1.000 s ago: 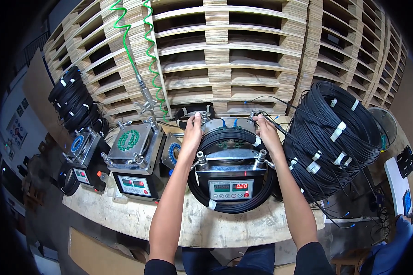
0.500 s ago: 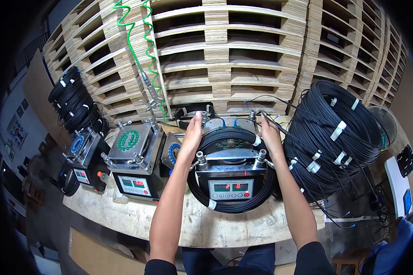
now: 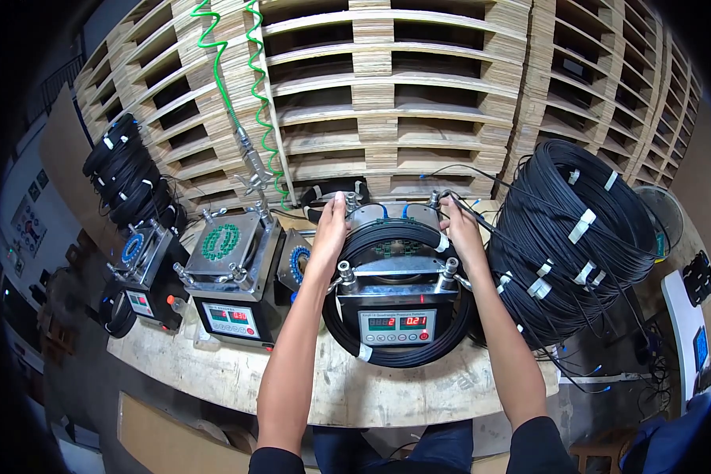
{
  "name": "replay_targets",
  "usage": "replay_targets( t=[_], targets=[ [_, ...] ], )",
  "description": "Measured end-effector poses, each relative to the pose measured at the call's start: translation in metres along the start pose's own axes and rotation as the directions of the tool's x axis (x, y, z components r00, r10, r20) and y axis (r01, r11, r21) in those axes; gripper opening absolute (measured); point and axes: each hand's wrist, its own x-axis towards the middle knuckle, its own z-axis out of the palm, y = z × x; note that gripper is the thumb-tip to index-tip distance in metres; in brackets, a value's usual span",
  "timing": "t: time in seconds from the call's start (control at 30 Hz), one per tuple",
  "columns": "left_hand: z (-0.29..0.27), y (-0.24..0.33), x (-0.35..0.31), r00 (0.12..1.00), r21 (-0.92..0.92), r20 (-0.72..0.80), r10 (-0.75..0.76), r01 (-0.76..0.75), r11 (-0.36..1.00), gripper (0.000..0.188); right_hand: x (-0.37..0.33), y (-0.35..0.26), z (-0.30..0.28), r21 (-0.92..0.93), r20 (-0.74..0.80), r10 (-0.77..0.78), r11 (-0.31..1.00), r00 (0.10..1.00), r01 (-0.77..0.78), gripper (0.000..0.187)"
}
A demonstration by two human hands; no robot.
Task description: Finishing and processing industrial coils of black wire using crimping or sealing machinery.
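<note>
In front of me stands a polishing machine (image 3: 403, 268) with metal corner clamps and a lit display panel (image 3: 397, 325). A coil of black cable (image 3: 415, 359) loops round it, the upper part lying over its top plate. Blue-ended cable connectors (image 3: 404, 212) show at the back of that plate. My left hand (image 3: 329, 229) is closed at the rear left corner clamp, thumb up beside the knob. At the rear right clamp, my right hand (image 3: 462, 227) has its fingers curled in. What the fingers wrap round is hidden on both sides.
To the left stand two similar machines (image 3: 227, 284) (image 3: 144, 265) and a leaning connector plate (image 3: 299, 261). Big stacked black cable coils (image 3: 577, 245) crowd the right; more coils (image 3: 126, 174) stand far left. A green air hose (image 3: 217, 63) hangs before wooden pallets (image 3: 371, 87).
The red readout on the front machine has risen from zero, and the middle machine's display shows more lit digits. The hose fitting has swung slightly. Both hands stay at the rear clamps.
</note>
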Motion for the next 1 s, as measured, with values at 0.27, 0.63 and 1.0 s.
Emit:
replay_targets(
  t=[0.27, 0.63, 1.0],
  targets=[
    [-0.009, -0.018, 0.017, 0.999, 0.09, 0.037, -0.006, 0.003, 0.996, 0.078, 0.002, -0.001, 0.003, -0.121, 0.023, 0.006, 0.993, 1.0, -0.003, 0.053],
    [-0.003, -0.004, 0.002, 0.999, 0.029, -0.044, 0.012, -0.011, 1.0, 0.077, 0.002, 0.002, 0.004, -0.041, 0.07, -0.019, 0.999, 0.997, 0.022, 0.051],
    [-0.004, -0.013, 0.013, 0.999, 0.093, 0.037, 0.002, -0.005, 0.996, 0.078, 0.01, 0.014, 0.003, -0.141, -0.042, -0.095, 0.986, 0.995, 0.088, 0.043]
  ],
)
